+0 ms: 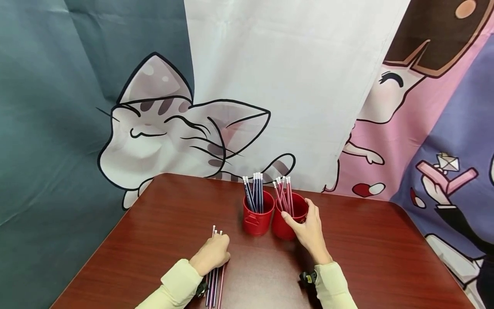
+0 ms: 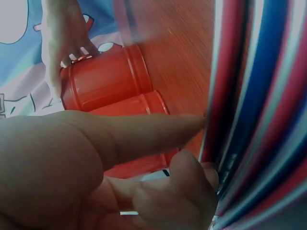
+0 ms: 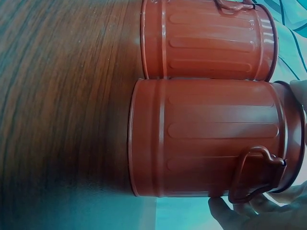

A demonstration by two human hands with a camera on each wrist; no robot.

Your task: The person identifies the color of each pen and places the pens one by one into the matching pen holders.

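My left hand [image 1: 212,253] is low over a small bunch of red and blue pencils [image 1: 210,294] lying on the table. In the left wrist view its thumb and a curled finger are at the nearest red pencil [image 2: 223,72], pinching it near one end. My right hand [image 1: 311,231] grips the rim of the right red bucket [image 1: 283,230], thumb on the near side and fingers around the far right side. Several red pencils [image 1: 289,197] with white ends stand in that bucket. Its wire handle [image 3: 259,149] hangs close to my right fingers.
Close beside the right bucket stands another red bucket [image 1: 256,226] with several dark blue pencils [image 1: 257,195]. Both are on a dark red-brown wooden table [image 1: 185,206]. A cartoon-printed cloth [image 1: 301,86] hangs behind the table's far edge.
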